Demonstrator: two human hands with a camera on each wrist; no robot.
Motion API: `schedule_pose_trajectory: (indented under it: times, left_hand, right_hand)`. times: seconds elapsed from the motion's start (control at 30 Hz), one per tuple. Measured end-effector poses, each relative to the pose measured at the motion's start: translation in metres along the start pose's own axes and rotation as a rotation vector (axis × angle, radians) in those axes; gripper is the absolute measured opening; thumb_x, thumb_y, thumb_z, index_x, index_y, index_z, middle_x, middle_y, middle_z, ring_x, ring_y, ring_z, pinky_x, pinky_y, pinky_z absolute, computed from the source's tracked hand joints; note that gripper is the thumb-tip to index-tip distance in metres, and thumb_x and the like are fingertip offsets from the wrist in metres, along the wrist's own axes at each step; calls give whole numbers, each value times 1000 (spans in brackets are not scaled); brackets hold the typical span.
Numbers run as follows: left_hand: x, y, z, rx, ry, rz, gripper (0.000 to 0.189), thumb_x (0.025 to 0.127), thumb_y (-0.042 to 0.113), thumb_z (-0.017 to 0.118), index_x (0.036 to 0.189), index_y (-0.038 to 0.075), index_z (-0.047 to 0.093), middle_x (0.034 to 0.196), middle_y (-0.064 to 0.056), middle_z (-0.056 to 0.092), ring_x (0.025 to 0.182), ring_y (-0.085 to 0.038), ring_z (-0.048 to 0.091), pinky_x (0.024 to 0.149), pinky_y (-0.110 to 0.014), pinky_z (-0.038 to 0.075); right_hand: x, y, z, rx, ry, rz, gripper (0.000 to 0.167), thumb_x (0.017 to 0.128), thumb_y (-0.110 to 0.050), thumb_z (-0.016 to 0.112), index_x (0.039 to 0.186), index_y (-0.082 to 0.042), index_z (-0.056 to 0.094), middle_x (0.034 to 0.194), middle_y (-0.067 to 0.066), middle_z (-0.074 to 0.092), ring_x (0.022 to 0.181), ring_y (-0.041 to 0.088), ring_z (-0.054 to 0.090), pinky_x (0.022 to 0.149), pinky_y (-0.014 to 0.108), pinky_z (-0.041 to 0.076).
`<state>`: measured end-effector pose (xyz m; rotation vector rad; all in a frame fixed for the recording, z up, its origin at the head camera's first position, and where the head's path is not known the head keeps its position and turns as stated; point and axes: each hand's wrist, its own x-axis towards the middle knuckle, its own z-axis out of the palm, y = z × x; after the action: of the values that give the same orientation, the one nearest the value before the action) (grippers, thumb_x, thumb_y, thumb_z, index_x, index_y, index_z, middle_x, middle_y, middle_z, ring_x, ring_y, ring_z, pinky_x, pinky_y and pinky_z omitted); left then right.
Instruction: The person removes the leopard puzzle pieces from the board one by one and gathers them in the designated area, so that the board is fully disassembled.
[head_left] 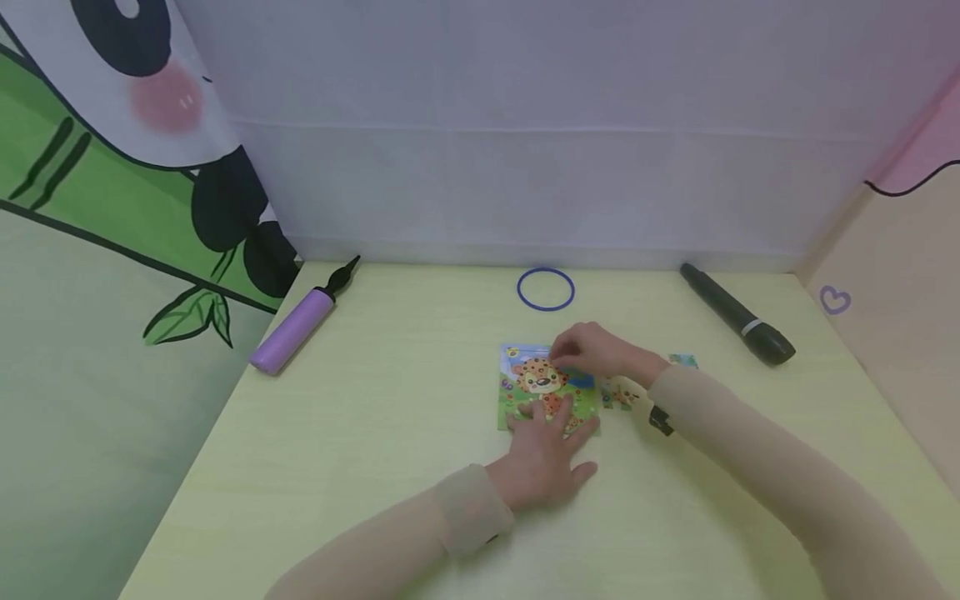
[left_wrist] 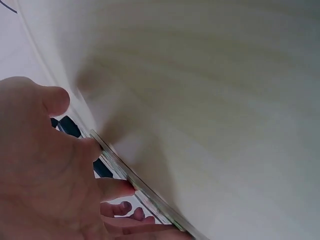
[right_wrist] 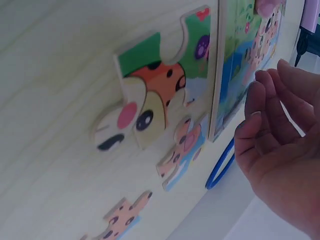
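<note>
Head view shows one puzzle board (head_left: 517, 392) in the middle of the tabletop (head_left: 360, 467). One left hand (head_left: 545, 457), fingers spread, presses its 6 o'clock edge. One right hand (head_left: 592, 348) bends its fingers over the 1 o'clock corner, hiding that bit; I cannot tell if it pinches anything. At least three loose pieces (right_wrist: 165, 80) lie at 3 o'clock, partly behind the right sleeve (head_left: 757, 442). One blue ring (head_left: 520, 293) sits at 12, one purple pump (head_left: 296, 332) at 10, one black stick (head_left: 720, 300) at 2.
</note>
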<state>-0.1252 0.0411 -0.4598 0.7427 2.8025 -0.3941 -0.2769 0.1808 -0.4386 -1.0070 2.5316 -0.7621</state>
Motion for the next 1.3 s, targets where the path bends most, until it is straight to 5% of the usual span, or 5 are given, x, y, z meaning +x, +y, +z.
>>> schedule_pose_trajectory:
  times: [0.33,1.3]
  left_hand:
    - [-2,-1,3,128,15,31,112,56,97,0,152,41,1,159,-7,8,122,-47,38,78,-59,47]
    - [-1,-1,4,144,19,31,113,55,97,-1,153,39,2,159,-9,8,124,-46,36,77,-58,47]
  right_hand:
    - [16,0,9,1,-37,-4,12,90,-14,67,99,-9,74,88,-5,69,81,9,63,76,29,51]
    - [23,7,6,126,-76,93,5,88,-15,70,90,-11,73,82,-4,68,78,13,63,77,32,50]
